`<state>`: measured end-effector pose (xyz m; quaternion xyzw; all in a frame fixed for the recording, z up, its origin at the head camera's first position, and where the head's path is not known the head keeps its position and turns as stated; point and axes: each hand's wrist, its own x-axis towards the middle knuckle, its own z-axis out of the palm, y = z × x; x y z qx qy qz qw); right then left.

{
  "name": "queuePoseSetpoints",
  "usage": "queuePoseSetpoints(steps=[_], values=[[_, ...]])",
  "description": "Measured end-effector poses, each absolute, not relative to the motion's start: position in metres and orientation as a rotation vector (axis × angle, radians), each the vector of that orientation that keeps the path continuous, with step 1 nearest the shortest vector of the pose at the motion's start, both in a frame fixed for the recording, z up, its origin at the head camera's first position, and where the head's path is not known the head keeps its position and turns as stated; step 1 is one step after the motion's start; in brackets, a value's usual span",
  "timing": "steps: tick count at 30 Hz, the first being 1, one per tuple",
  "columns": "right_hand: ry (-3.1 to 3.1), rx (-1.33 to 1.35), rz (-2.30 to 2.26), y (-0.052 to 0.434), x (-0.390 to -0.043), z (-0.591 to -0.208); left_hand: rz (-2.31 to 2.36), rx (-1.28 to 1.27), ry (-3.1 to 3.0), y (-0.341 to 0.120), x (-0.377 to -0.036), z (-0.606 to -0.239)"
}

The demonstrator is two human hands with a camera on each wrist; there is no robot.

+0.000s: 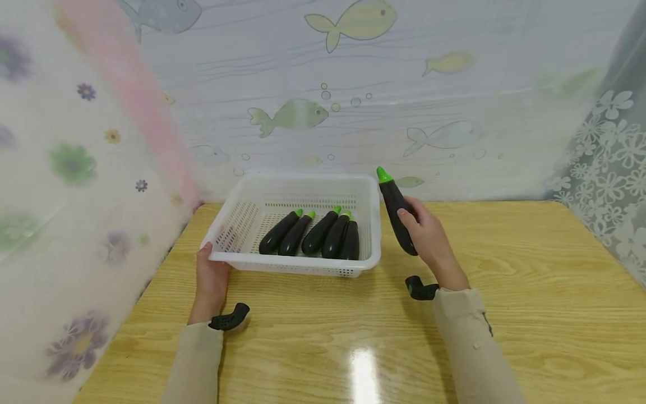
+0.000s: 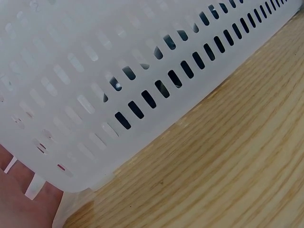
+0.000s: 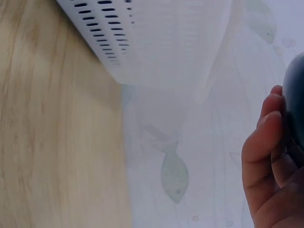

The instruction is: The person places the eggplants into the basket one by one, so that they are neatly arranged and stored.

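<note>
A white perforated plastic basket (image 1: pixel 298 266) stands on the wooden table, with several dark eggplants (image 1: pixel 318 233) with green caps lying side by side in it. My left hand (image 1: pixel 212 278) grips the basket's near left corner, thumb up at the rim. In the left wrist view, fingers (image 2: pixel 19 190) show against the basket's corner, and dark shapes appear through its slots. To the right of the basket, my right hand (image 1: pixel 429 235) holds one more eggplant (image 1: pixel 396 210) above the table, its green cap pointing up. The right wrist view shows only part of this eggplant (image 3: pixel 295 104).
The wooden table (image 1: pixel 530 292) extends to both sides and toward me. Behind it hangs a sheet (image 1: pixel 363 73) printed with fish, close to the basket's far side. A flowered sheet (image 1: pixel 75 224) borders the left, and a lacy floral curtain (image 1: pixel 621 146) the right.
</note>
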<state>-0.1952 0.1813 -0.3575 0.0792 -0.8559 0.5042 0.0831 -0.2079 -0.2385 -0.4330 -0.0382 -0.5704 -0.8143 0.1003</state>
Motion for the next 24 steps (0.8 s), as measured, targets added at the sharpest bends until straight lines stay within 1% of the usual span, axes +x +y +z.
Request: queuePoseSetpoints(steps=[6,15,20,24], values=[[-2.495,0.259,1.499,0.177,-0.192,-0.347,-2.394,-0.118,-1.695,-0.239,-0.210,-0.432],[-2.376,0.383,1.729,0.156,-0.184,-0.336,-2.385,-0.103,-1.699,-0.239,-0.209,-0.432],[-2.391,0.396,1.742,0.141,-0.175,-0.328,-2.398,-0.089,-1.701,-0.239,-0.207,-0.431],[-2.385,0.365,1.825,0.136,-0.176,-0.330,-2.408,-0.106,-1.675,-0.238,-0.208,-0.432]])
